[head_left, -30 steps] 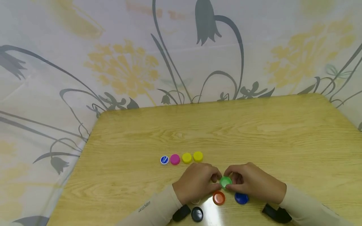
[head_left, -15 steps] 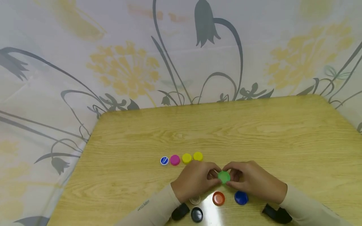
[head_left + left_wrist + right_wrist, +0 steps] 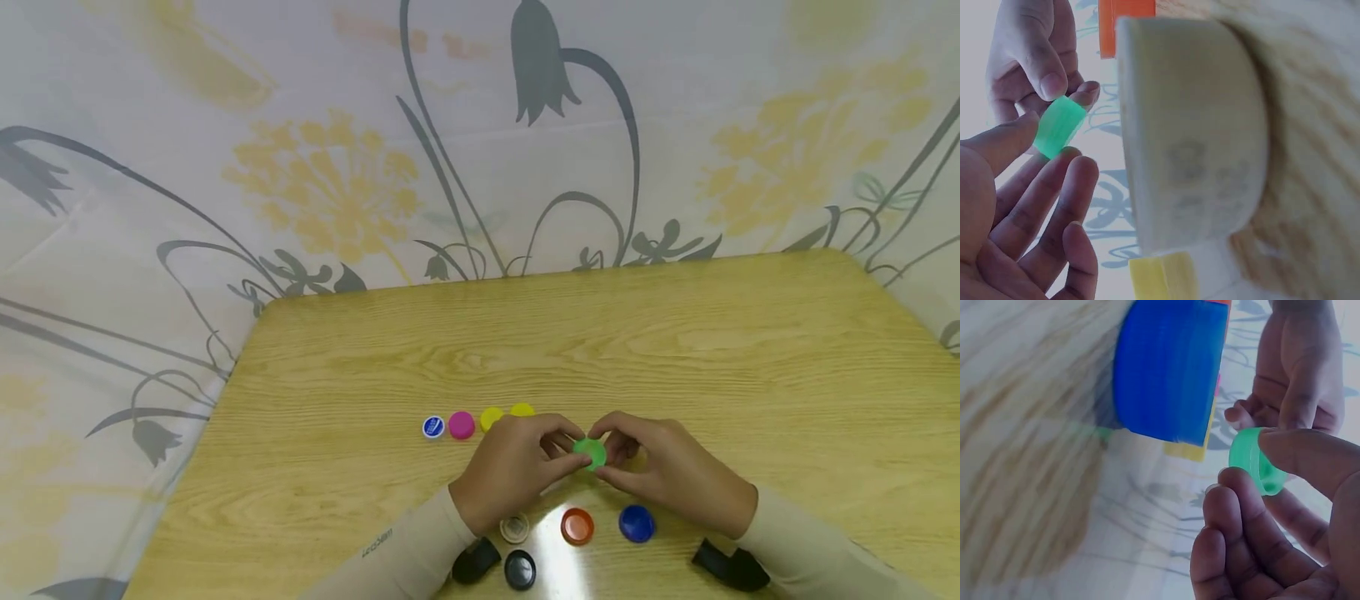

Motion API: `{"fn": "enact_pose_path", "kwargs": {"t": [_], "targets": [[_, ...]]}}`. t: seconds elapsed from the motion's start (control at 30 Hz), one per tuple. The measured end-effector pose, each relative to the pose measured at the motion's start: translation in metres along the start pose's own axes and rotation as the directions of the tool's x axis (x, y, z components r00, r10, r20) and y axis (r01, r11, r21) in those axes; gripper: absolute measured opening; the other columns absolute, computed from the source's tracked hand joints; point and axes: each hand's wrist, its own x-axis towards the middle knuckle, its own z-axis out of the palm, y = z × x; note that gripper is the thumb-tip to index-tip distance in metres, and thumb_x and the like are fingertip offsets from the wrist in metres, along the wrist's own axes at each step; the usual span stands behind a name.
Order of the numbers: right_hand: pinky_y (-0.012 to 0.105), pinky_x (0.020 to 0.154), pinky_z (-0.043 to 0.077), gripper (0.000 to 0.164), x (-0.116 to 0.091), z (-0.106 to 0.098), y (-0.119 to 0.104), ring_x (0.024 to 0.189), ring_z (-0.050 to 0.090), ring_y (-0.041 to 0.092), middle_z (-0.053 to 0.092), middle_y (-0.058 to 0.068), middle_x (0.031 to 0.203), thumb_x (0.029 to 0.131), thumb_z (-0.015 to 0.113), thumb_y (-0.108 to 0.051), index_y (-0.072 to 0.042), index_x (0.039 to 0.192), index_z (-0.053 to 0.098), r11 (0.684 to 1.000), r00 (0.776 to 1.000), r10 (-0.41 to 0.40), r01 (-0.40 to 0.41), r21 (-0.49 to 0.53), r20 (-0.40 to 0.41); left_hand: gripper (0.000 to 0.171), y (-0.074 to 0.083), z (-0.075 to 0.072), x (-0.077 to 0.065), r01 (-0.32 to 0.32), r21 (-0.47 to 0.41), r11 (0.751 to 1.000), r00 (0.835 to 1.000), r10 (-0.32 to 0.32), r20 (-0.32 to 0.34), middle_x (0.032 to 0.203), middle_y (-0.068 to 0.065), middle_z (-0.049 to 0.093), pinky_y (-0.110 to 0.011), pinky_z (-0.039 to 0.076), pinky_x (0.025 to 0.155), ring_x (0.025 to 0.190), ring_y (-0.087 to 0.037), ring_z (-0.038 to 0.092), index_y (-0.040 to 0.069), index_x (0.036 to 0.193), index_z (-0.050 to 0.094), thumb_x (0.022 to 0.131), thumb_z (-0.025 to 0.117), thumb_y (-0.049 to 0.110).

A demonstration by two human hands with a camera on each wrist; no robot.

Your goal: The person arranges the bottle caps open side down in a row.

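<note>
Both hands pinch one green bottle cap [image 3: 591,455] between thumb and fingers, held up over the table. My left hand [image 3: 513,471] grips its left side and my right hand [image 3: 663,467] its right side. The left wrist view shows the cap [image 3: 1060,128] from the side, between both thumbs. In the right wrist view its hollow inside shows, with the right thumb at the rim. On the near side of the hands lie an orange cap [image 3: 577,527], a blue cap [image 3: 637,523], a whitish cap [image 3: 514,527] and a black cap [image 3: 520,570].
Farther back, a row runs from a small blue-and-white cap [image 3: 433,427] through a magenta cap [image 3: 462,425] to two yellow caps [image 3: 522,410], partly behind my left hand. The wooden table [image 3: 337,350] meets a flower-patterned cloth [image 3: 480,125]. Black wrist devices [image 3: 731,567] sit under both sleeves.
Both hands have moved a little away from the body with the green cap, off the orange cap's edge. The cap has turned slightly, and the whitish and blue caps show more fully.
</note>
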Motion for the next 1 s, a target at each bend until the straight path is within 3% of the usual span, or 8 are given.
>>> {"fn": "enact_pose_path", "kwargs": {"t": [0.2, 0.3, 0.43, 0.53, 0.77, 1.0], "targets": [[0.024, 0.07, 0.053, 0.019, 0.001, -0.002, 0.001, 0.081, 0.065, 0.002, 0.07, -0.009, 0.09, 0.097, 0.067, -0.018, -0.014, 0.114, 0.06, 0.989, 0.997, 0.069, -0.074, 0.129, 0.039, 0.02, 0.001, -0.002, -0.001, -0.026, -0.019, 0.999, 0.999, 0.026, -0.029, 0.096, 0.006, 0.077, -0.01, 0.051, 0.066, 0.074, 0.009, 0.064, 0.013, 0.105, 0.074, 0.09, 0.075, 0.027], [0.027, 0.073, 0.054, 0.015, 0.004, -0.007, 0.004, 0.086, 0.068, 0.011, 0.072, 0.001, 0.095, 0.103, 0.057, -0.018, -0.009, 0.114, 0.058, 0.943, 0.984, 0.144, -0.167, 0.288, 0.101, 0.02, 0.002, -0.005, 0.0, -0.039, -0.005, 0.999, 0.998, 0.039, -0.044, 0.098, 0.006, 0.077, -0.01, 0.051, 0.068, 0.075, 0.008, 0.064, 0.013, 0.105, 0.075, 0.089, 0.076, 0.025], [0.032, 0.077, 0.057, 0.022, 0.008, -0.01, 0.01, 0.091, 0.069, 0.019, 0.073, 0.015, 0.101, 0.105, 0.052, -0.02, 0.0, 0.116, 0.056, 0.849, 0.956, 0.223, -0.287, 0.445, 0.191, 0.02, 0.001, -0.008, 0.002, -0.068, 0.029, 0.997, 0.996, 0.07, -0.063, 0.101, 0.006, 0.077, -0.013, 0.052, 0.072, 0.078, 0.006, 0.065, 0.014, 0.105, 0.075, 0.089, 0.077, 0.024], [0.033, 0.08, 0.057, 0.024, 0.011, -0.011, 0.013, 0.093, 0.069, 0.021, 0.073, 0.017, 0.104, 0.105, 0.053, -0.02, 0.001, 0.116, 0.056, 0.825, 0.948, 0.23, -0.311, 0.472, 0.222, 0.019, 0.001, -0.009, 0.002, -0.087, 0.042, 0.995, 0.993, 0.09, -0.07, 0.101, 0.006, 0.077, -0.014, 0.053, 0.073, 0.079, 0.005, 0.066, 0.014, 0.105, 0.075, 0.089, 0.077, 0.024], [0.031, 0.078, 0.055, 0.019, 0.021, -0.011, 0.012, 0.09, 0.069, 0.022, 0.072, 0.018, 0.099, 0.102, 0.059, -0.02, -0.003, 0.111, 0.057, 0.837, 0.956, 0.207, -0.283, 0.469, 0.208, 0.016, -0.002, -0.012, 0.004, -0.102, 0.059, 0.993, 0.989, 0.107, -0.097, 0.1, 0.005, 0.075, -0.017, 0.053, 0.079, 0.084, -0.001, 0.067, 0.014, 0.101, 0.074, 0.088, 0.078, 0.022], [0.03, 0.076, 0.054, 0.019, 0.032, -0.008, 0.012, 0.09, 0.068, 0.022, 0.07, 0.016, 0.099, 0.1, 0.062, -0.021, -0.005, 0.111, 0.058, 0.876, 0.966, 0.186, -0.246, 0.414, 0.179, 0.016, -0.005, -0.019, 0.005, -0.032, 0.081, 0.996, 0.994, 0.04, -0.101, 0.095, 0.002, 0.073, -0.019, 0.054, 0.078, 0.086, -0.011, 0.067, 0.012, 0.098, 0.07, 0.088, 0.078, 0.021]]}}
